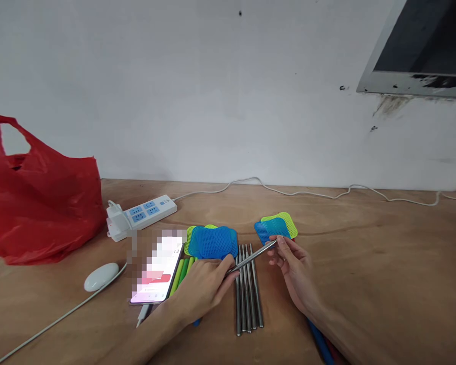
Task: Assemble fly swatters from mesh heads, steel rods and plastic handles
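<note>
A thin silver metal rod [251, 257] slants up to the right between my two hands. My left hand [207, 281] is closed around its lower end. The fingertips of my right hand [293, 266] pinch the upper, narrower tip. Below the rod, several similar metal rods [250, 304] lie side by side on the wooden table. Blue mesh paddles [216, 242], like fly swatter heads, are stacked over yellow-green ones beyond my left hand. Another blue mesh paddle [269, 229] overlaps a yellow-green paddle [289, 223] just beyond my right fingers.
Green tubes [182, 271] lie partly under my left hand; a blue tube [319, 340] is beside my right forearm. A lit phone [159, 274], white power strip [144, 215], white mouse-shaped object [101, 277] and red plastic bag [45, 197] are left. A cable [307, 193] runs along the wall.
</note>
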`<state>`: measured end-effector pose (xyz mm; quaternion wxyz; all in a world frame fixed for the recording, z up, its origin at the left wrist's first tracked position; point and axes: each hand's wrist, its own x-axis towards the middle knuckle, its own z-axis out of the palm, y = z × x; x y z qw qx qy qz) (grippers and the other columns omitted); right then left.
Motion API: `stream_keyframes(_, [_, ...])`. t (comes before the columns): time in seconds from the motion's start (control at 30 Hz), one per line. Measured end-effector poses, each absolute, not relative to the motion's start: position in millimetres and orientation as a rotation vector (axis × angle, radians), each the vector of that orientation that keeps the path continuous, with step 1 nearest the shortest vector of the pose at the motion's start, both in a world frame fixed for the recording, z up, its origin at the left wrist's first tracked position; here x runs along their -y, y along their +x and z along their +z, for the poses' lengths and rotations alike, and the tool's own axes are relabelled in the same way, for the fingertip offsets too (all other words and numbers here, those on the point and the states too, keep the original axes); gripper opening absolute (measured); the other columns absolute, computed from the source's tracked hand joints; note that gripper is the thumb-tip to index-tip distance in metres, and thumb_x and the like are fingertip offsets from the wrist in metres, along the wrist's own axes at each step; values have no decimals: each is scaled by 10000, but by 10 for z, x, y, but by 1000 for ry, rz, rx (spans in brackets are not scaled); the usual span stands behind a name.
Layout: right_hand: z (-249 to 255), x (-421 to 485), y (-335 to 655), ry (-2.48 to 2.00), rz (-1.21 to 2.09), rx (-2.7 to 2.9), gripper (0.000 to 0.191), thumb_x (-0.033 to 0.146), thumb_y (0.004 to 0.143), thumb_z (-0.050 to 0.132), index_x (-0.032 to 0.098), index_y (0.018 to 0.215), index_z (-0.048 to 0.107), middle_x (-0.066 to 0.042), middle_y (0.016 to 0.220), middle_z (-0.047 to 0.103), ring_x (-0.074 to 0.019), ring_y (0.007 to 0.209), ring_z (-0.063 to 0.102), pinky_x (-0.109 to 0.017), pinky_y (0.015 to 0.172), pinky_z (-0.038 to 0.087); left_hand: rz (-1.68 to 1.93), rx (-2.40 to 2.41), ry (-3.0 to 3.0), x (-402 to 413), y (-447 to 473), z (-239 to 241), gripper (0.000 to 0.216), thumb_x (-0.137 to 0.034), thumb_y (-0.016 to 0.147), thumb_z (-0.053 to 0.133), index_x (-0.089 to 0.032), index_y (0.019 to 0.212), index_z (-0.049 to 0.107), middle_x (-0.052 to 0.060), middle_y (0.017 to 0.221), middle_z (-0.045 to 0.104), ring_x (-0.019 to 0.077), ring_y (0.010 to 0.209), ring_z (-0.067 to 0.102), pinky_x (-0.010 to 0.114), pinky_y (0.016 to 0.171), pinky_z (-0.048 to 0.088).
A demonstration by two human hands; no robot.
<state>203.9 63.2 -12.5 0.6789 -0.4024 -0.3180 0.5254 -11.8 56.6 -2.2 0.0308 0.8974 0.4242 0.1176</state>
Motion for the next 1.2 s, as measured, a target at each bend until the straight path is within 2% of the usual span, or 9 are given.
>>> stream_keyframes(0.27, [-50,-613,2021,-891,1267,768,337,465,694,840,182,835,723,-48,768,748,-139,589,647,-247,554,553,375,-1205,2761,-492,-88,41,212,-351,1040,390,-227,933,525,8,775,692,231,692,659,297,598,370])
stream_keyframes(0.5, [-44,-700,2134,-997,1091,845,474,500,678,828,210,1008,648,10,635,714,-105,421,511,-220,403,444,307,-1171,2752,-509,-87,73,299,-344,1054,359,-213,886,568,28,808,685,231,716,650,306,612,358])
stream_keyframes(0.67, [-149,-755,2170,-1131,1014,1067,438,535,719,783,197,971,666,12,561,683,-118,390,480,-235,394,404,266,-1185,2783,-544,-87,36,324,-334,1055,358,-209,864,587,29,768,678,230,693,651,297,577,337])
stream_keyframes(0.9, [-299,-788,2198,-1288,761,1373,371,560,769,710,229,938,710,21,521,634,-150,401,496,-267,431,351,268,-1202,2787,-560,-98,24,304,-298,1044,370,-205,843,578,35,774,681,223,707,655,287,583,351])
stream_keyframes(1.07, [-305,-806,2245,-1359,448,1608,220,434,895,583,248,892,701,37,540,557,-151,444,464,-284,481,293,269,-1194,2797,-557,-89,30,299,-292,1040,376,-205,846,585,32,774,688,223,702,659,292,573,338])
stream_keyframes(1.2, [-264,-820,2323,-1549,207,1807,184,328,915,508,235,819,635,30,539,542,-168,497,506,-294,526,273,270,-1197,2802,-546,-84,33,295,-284,1038,382,-203,845,591,32,765,687,224,693,659,293,568,337])
